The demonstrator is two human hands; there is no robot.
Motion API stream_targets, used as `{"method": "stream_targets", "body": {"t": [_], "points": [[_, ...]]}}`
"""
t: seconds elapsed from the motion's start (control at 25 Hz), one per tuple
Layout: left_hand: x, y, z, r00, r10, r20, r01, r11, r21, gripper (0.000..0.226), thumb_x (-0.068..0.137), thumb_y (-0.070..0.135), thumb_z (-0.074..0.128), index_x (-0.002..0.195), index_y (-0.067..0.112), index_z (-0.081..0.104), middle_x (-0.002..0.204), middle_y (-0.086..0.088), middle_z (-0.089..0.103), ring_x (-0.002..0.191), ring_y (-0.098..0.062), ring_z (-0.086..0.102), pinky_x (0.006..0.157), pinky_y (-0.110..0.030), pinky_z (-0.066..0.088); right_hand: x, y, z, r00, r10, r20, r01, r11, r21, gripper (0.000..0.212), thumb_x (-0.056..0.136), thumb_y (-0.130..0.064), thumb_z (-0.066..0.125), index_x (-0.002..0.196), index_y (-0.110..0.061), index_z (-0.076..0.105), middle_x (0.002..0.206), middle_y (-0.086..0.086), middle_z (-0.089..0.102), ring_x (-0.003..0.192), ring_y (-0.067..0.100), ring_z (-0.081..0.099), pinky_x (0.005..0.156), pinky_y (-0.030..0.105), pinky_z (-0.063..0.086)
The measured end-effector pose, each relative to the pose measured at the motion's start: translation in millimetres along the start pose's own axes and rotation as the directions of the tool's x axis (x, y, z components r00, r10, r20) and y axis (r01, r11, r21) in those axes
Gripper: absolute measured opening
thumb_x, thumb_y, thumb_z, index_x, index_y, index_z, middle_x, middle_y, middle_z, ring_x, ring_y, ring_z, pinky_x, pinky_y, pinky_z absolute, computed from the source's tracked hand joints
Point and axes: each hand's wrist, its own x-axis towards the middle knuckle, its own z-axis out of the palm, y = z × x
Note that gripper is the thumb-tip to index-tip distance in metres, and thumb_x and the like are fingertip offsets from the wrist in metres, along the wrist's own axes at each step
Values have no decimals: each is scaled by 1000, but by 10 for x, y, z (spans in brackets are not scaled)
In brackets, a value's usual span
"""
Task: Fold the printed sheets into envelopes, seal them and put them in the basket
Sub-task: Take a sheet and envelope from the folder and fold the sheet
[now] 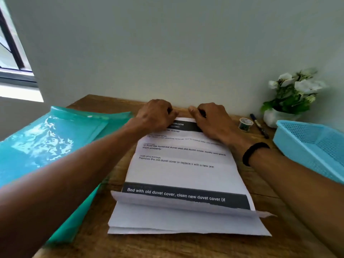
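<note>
- White paper nearest us: one printed sheet (178, 170) on the wooden desk (260, 185), its near edge already turned up into a flap, well short of the fingers.
- Both hands work its far edge: left hand (155, 113) and right hand (212, 118), fingers curled down and pressing the top strip against the desk, thumbs nearly meeting.
- Judgement: early going — one fold in, a second forming, no sealing yet.
- Right of the fingers, one blue basket (312, 144), nothing visible inside.
- Left, a teal folder (50, 138).
- Beyond the right hand: one tape roll (245, 124), one pen (259, 125).
</note>
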Motion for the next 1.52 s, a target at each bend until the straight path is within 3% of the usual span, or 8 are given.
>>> {"method": "stream_targets", "body": {"t": [0.24,0.48,0.64,0.76,0.88,1.16,1.36,1.52], "points": [[-441,-56,-274,986,-140,-88,128,983,-131,33,101,35,57,122,14,71,122,-12,74,114,-34,67,97,-40,54,-483,67,-315,972,189,-139,-161,968,191,42,101,-46,54,124,-14,68,125,11,69,111,26,62,91,32,47],[-1079,21,-275,964,-61,-259,-10,965,-263,19,100,20,60,111,13,73,101,-8,78,95,-29,71,82,-34,52,-872,40,-473,931,354,-92,-302,886,352,47,98,-45,64,131,-12,63,127,12,70,96,16,56,82,26,39],[-1237,-315,-616,880,-255,-401,247,966,-73,33,97,44,60,86,17,74,89,-5,76,85,-29,72,65,-33,52,-843,-300,-673,968,136,-210,-61,942,330,35,92,-39,74,119,-17,70,120,8,72,96,17,64,82,30,50],[-1364,-978,-950,765,-479,-430,551,833,53,47,99,52,50,94,13,76,99,-17,76,97,-40,71,78,-39,52,-552,-1017,-594,963,-270,14,258,934,248,13,89,-30,78,99,-22,75,95,-4,76,83,8,68,79,37,61],[-1509,-1493,-971,789,-521,-327,585,799,137,35,102,41,49,107,17,75,113,-18,72,111,-39,66,93,-42,49,-289,-1870,-156,809,-504,304,474,864,172,16,96,-28,67,107,-20,75,104,0,76,91,15,70,85,38,59],[-1466,-1855,-808,879,-447,-166,473,862,181,50,106,44,40,155,50,36,139,-14,56,126,-33,57,109,-49,37,173,-2297,786,751,-426,504,597,764,-244,35,97,-17,48,128,-10,62,136,12,62,125,29,59,110,39,43],[-1454,-1856,-930,895,-444,-46,445,882,155,66,106,43,38,161,56,3,146,-16,50,126,-36,58,106,-50,36,349,-2364,929,749,-311,586,528,813,-244,73,99,-20,45,164,-18,10,174,4,9,155,26,23,121,53,25],[-1495,-1845,-982,891,-446,-80,453,887,93,73,98,44,45,162,48,10,137,-14,57,116,-40,63,99,-47,42,600,-2597,882,838,-241,489,331,938,-104,35,101,-25,50,127,-11,68,141,14,64,118,30,63,94,35,51]]}}
